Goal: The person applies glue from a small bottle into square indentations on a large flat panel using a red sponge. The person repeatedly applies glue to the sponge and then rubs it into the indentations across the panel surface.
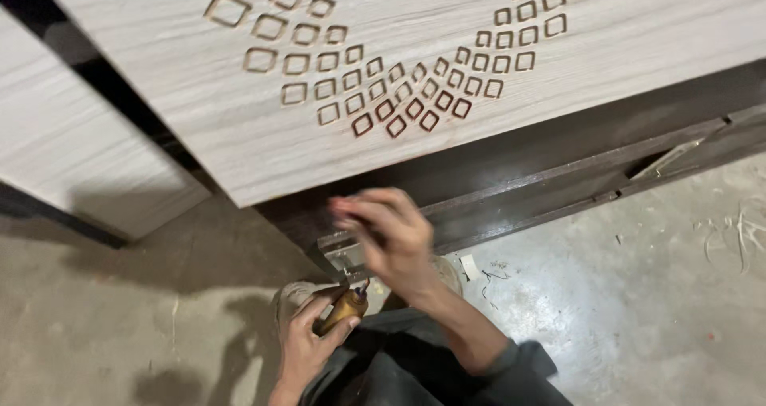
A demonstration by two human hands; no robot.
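My left hand (306,344) grips a screwdriver with an amber handle (343,310), its tip pointing up toward a small metal bracket (341,256) at the lower corner of a dark wooden frame (519,191). My right hand (388,232) is blurred and hovers just right of and above the bracket, fingers bunched together. I cannot make out whether anything small sits between its fingertips. A dark sleeve (511,362) covers my right forearm.
A pale wood-grain panel (199,127) carved with rows of small square cut-outs (383,95) fills the top. Another pale panel (72,151) stands at the left. The grey concrete floor (622,310) carries wood shavings (738,230) at the right. My shoes (289,296) show below the frame.
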